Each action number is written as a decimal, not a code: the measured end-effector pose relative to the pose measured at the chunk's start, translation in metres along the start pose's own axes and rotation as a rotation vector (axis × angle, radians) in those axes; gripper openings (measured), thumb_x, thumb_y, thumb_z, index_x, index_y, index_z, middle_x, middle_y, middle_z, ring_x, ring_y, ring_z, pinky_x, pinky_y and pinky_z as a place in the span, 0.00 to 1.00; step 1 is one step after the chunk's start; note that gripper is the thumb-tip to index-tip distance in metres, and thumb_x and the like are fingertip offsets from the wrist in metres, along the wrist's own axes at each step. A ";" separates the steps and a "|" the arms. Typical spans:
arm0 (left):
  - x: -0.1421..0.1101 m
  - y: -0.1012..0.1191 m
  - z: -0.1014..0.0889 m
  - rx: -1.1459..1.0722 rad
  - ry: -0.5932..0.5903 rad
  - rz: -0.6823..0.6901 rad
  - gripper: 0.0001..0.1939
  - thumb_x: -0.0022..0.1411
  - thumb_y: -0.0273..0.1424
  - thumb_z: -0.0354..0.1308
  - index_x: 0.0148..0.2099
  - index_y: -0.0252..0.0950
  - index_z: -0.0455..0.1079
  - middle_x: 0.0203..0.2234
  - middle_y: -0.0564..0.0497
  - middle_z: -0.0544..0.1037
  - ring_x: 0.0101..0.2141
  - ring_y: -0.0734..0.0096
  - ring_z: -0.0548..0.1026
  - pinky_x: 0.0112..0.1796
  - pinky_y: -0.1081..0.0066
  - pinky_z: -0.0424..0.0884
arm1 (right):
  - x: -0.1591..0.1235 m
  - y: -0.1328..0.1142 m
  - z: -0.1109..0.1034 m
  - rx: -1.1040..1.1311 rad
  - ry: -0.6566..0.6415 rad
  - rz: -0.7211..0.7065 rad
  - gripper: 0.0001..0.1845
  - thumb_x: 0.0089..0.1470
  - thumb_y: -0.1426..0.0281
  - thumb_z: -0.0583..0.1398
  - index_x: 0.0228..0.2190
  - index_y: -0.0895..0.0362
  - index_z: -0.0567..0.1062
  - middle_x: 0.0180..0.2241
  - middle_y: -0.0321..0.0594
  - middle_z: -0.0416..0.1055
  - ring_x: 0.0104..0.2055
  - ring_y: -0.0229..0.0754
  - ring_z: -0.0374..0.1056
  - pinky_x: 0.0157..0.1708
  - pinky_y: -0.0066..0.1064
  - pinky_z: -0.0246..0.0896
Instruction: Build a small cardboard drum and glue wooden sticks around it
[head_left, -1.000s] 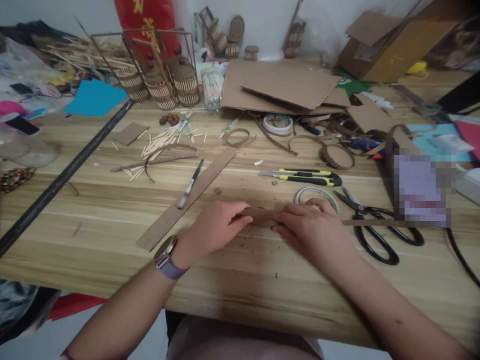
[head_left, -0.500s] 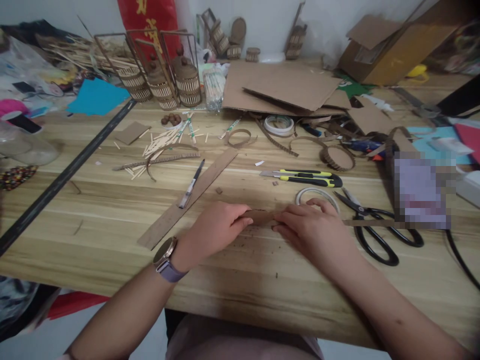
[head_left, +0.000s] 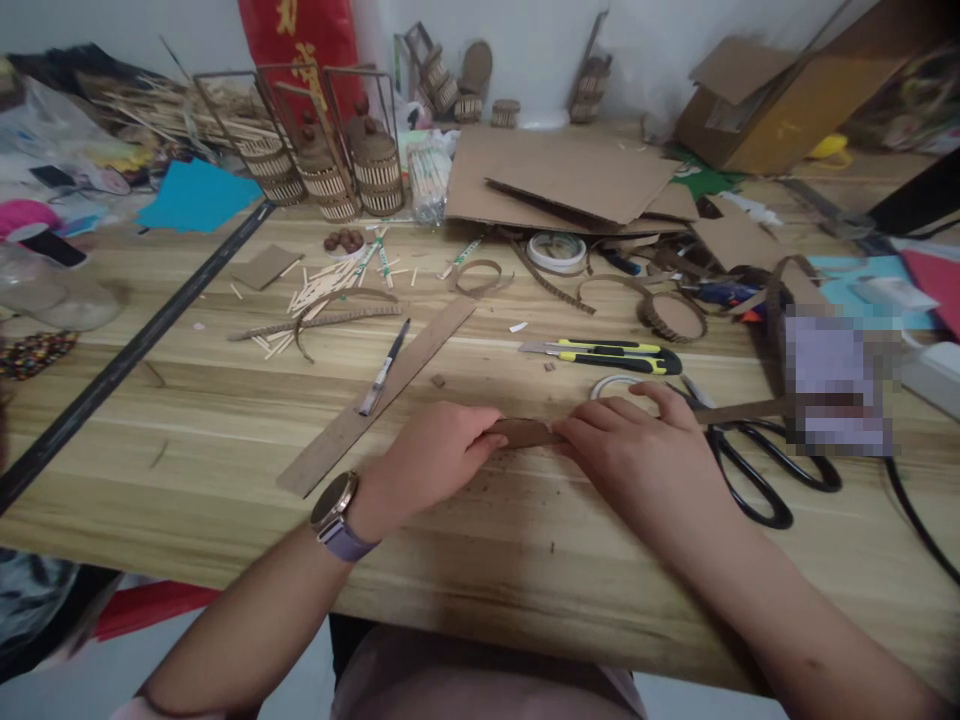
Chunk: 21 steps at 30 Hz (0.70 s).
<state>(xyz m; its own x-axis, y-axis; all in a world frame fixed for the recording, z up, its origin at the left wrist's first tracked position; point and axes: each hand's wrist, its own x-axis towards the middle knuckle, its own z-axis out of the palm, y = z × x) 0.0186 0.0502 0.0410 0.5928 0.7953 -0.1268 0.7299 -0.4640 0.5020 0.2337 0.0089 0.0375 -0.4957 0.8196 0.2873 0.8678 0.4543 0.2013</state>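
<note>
A narrow brown cardboard strip (head_left: 525, 433) is stretched between my two hands, above the middle of the wooden table. My left hand (head_left: 435, 450), with a watch at the wrist, pinches its left end between thumb and fingers. Closed on it farther along is my right hand (head_left: 630, 440), and the strip's tail runs on out to the right. The right hand partly covers a roll of white tape (head_left: 611, 386) and the black-handled scissors (head_left: 757, 470). Beyond the hands lies a yellow and black utility knife (head_left: 619, 354). A pen (head_left: 384, 370) rests on a wider cardboard strip (head_left: 322, 450).
Cardboard sheets (head_left: 555, 175) are stacked at the back, beside several small stick-sided baskets (head_left: 379, 170). Loose wooden sticks (head_left: 322, 285) and curled corrugated strips (head_left: 480, 278) lie mid-table. A long dark bar (head_left: 142, 350) crosses the left side. A glue gun (head_left: 724, 292) is at the right.
My right hand has shifted slightly right along the strip, so a little more shows between the hands. The strip's tail at the right has risen. My left hand has hardly moved.
</note>
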 end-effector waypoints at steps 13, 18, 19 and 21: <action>0.001 -0.001 0.003 0.023 0.026 0.029 0.11 0.67 0.32 0.55 0.31 0.35 0.70 0.27 0.48 0.79 0.27 0.65 0.74 0.27 0.69 0.53 | 0.004 -0.001 -0.004 -0.031 -0.014 -0.005 0.10 0.57 0.72 0.61 0.24 0.54 0.74 0.25 0.33 0.74 0.33 0.47 0.70 0.48 0.44 0.47; 0.002 0.001 0.002 0.020 0.031 0.036 0.11 0.67 0.31 0.56 0.30 0.35 0.69 0.26 0.48 0.79 0.27 0.65 0.74 0.26 0.69 0.53 | 0.006 -0.002 -0.006 -0.035 -0.018 -0.008 0.11 0.58 0.73 0.60 0.24 0.53 0.74 0.25 0.34 0.74 0.34 0.47 0.70 0.49 0.44 0.47; 0.002 0.001 0.002 0.024 0.036 0.039 0.12 0.67 0.31 0.56 0.30 0.35 0.69 0.26 0.48 0.79 0.27 0.65 0.74 0.26 0.69 0.53 | 0.007 -0.002 -0.007 -0.034 -0.020 -0.011 0.10 0.58 0.73 0.60 0.25 0.53 0.75 0.25 0.34 0.74 0.34 0.47 0.70 0.49 0.44 0.47; 0.001 0.002 0.001 0.033 0.047 0.043 0.12 0.67 0.31 0.56 0.29 0.35 0.69 0.26 0.48 0.78 0.27 0.65 0.73 0.26 0.69 0.52 | 0.008 -0.002 -0.008 -0.035 -0.023 -0.014 0.10 0.57 0.74 0.61 0.25 0.53 0.75 0.25 0.33 0.74 0.34 0.46 0.70 0.49 0.44 0.48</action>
<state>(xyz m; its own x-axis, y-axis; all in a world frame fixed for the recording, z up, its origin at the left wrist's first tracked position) 0.0209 0.0497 0.0408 0.6082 0.7911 -0.0650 0.7152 -0.5106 0.4774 0.2273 0.0118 0.0469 -0.5066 0.8211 0.2629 0.8588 0.4538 0.2376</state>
